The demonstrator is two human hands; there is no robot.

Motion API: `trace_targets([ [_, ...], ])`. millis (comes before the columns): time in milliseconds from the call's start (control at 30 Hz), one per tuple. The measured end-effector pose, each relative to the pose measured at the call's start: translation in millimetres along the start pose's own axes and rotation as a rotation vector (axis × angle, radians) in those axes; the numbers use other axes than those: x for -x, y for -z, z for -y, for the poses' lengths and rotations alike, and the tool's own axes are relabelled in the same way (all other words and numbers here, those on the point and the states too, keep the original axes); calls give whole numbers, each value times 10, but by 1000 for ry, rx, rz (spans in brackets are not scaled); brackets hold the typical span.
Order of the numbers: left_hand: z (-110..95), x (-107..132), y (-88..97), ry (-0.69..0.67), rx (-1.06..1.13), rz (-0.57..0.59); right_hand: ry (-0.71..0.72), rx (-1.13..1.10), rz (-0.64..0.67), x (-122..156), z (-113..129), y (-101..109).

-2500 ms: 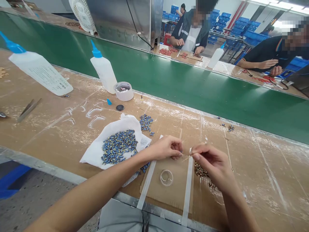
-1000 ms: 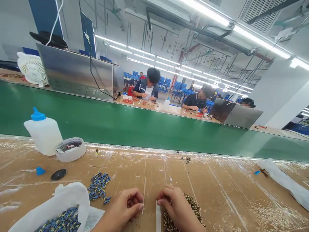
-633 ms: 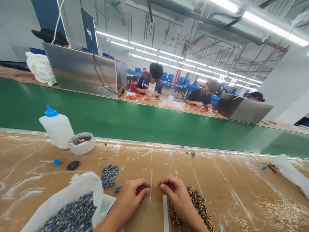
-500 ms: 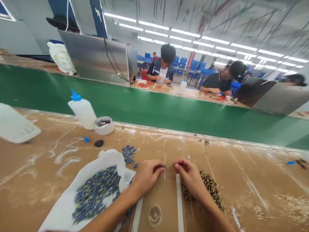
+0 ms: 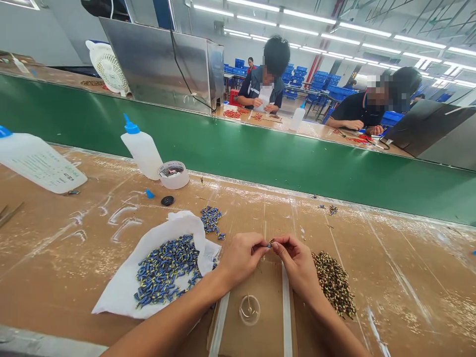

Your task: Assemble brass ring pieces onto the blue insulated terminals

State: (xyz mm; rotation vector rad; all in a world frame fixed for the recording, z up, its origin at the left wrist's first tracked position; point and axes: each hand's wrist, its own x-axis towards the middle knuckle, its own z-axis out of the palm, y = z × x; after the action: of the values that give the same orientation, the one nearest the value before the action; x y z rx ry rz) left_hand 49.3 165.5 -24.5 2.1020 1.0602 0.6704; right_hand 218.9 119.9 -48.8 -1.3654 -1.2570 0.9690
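The small blue part (image 5: 269, 244) pinched between your left hand (image 5: 241, 258) and right hand (image 5: 297, 265) is too tiny to make out, mostly covered by your fingertips. Your forearms run off the bottom edge. The bottle (image 5: 35, 161) at far left is cut by the frame.

Blue parts flecked with yellow (image 5: 165, 265) lie heaped on a white sheet (image 5: 122, 292); a speckled brown-and-cream pile (image 5: 334, 282) sits on the tan bench (image 5: 55, 238); white bottles (image 5: 143, 151) wear blue caps, and the conveyor belt (image 5: 260, 153) runs plain green
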Motion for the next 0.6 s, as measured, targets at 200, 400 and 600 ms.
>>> trace_targets([
  [200, 7, 4, -8, -9, 20, -2, 1, 29, 14, 9, 1, 35],
  [400, 26, -3, -10, -42, 14, -4, -1, 45, 47, 12, 1, 59],
  [600, 38, -16, -1, -88, 9, -18, -47, -43, 57, 19, 40, 62],
])
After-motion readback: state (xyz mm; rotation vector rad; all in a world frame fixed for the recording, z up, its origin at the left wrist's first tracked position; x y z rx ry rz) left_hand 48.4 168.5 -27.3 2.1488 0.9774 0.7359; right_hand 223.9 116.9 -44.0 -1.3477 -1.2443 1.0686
